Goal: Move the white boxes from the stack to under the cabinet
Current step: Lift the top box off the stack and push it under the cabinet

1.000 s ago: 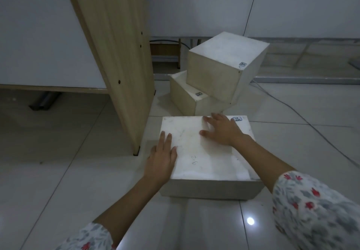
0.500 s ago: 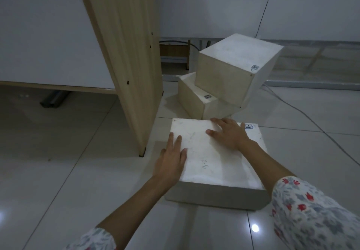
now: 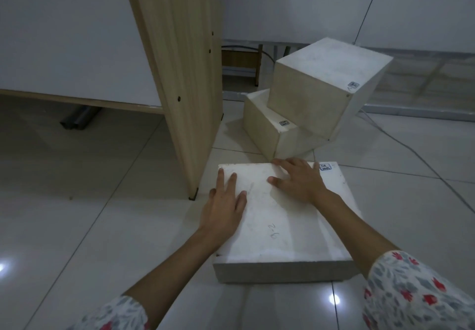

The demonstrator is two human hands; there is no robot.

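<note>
A flat white box (image 3: 280,229) lies on the tiled floor right in front of me, just right of the cabinet's wooden side panel (image 3: 180,72). My left hand (image 3: 225,205) rests flat on the box's left edge, fingers spread. On its far top lies my right hand (image 3: 299,179), palm down, fingers pointing left. Behind it a tall white box (image 3: 326,83) leans tilted on a lower white box (image 3: 270,129). The gap under the cabinet (image 3: 77,134) is dark, to the left of the panel.
A grey cable (image 3: 411,150) runs across the floor at the right. Two dark pipes (image 3: 77,120) lie under the cabinet at the back. A small wooden frame (image 3: 241,61) stands against the far wall behind the boxes.
The view has shifted left and nearer, so the boxes sit further right in frame. Both hands stay flat on the flat box; it seems to have turned slightly on the floor.
</note>
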